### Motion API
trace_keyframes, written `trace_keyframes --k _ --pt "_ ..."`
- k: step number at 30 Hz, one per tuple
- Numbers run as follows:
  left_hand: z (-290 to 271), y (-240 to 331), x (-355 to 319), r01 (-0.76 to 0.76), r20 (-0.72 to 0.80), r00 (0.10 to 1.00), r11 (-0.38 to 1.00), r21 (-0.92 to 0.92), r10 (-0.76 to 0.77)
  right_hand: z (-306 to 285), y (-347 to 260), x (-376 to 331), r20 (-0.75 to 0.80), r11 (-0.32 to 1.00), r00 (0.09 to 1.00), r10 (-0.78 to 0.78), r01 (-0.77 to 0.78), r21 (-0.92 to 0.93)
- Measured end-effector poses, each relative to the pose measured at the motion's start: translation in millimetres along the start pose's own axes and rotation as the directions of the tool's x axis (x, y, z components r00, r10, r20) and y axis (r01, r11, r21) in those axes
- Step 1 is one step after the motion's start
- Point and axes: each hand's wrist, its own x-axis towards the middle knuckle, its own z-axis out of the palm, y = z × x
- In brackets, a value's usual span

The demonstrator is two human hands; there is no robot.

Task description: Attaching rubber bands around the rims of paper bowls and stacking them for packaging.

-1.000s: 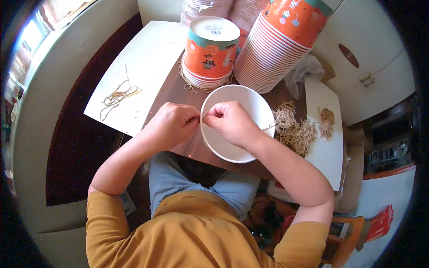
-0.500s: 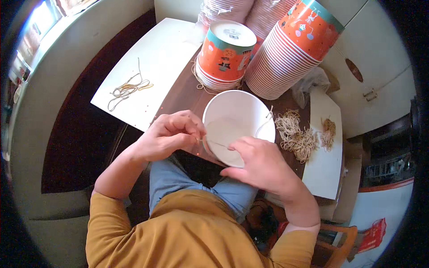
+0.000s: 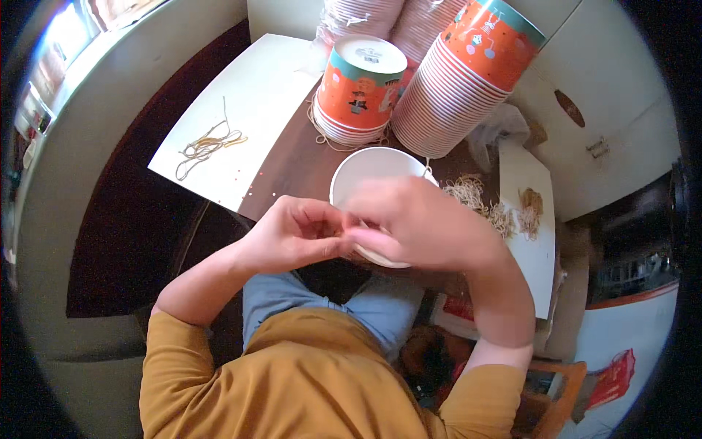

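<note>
A white-lined paper bucket (image 3: 363, 170) stands in front of me, its opening facing up toward me. A thin cord (image 3: 428, 167) shows at its far right rim. My left hand (image 3: 292, 233) is closed in a pinch at the bucket's near left rim. There, my right hand (image 3: 431, 223) meets it with fingers pinched, slightly smeared by motion and covering much of the bucket. Both pinch the cord's end, which is mostly hidden between the fingertips.
Behind stand a short upside-down stack of orange-and-green buckets (image 3: 358, 99) and a tall leaning stack (image 3: 446, 91). Bundles of pale cord (image 3: 475, 197) lie right, more cord (image 3: 208, 150) left on the white board (image 3: 256, 80). Plastic-wrapped stacks (image 3: 358, 18) rise at the back.
My right hand has moved up and left across the bucket to meet my left hand, which shifted slightly right. The cord stretched between them is now mostly hidden.
</note>
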Motion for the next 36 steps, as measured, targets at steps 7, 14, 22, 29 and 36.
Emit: trace_keyframes --k 7,14,22,29,36 --pt "-11 -3 -15 0.028 -0.157 0.988 0.994 0.108 -0.010 17 2 3 -0.686 0.870 0.714 -0.144 -0.238 -0.431" --pt "-20 0 -15 0.038 -0.076 0.997 0.994 0.100 -0.031 66 -11 -35 -0.464 0.982 0.875 0.137 -0.057 0.182" --pt "-20 -1 -9 0.015 -0.019 1.000 0.996 0.090 -0.013 82 -1 -16 -0.461 0.948 0.864 0.202 -0.055 0.313" --pt "-24 -4 -8 0.040 -0.018 0.999 0.998 0.044 -0.039 86 -17 -24 -0.661 0.978 0.748 0.058 -0.175 -0.112" --pt "-21 4 -8 0.074 -0.003 0.997 0.996 0.049 -0.074 91 -7 -15 -0.620 0.990 0.779 0.097 -0.139 -0.020"
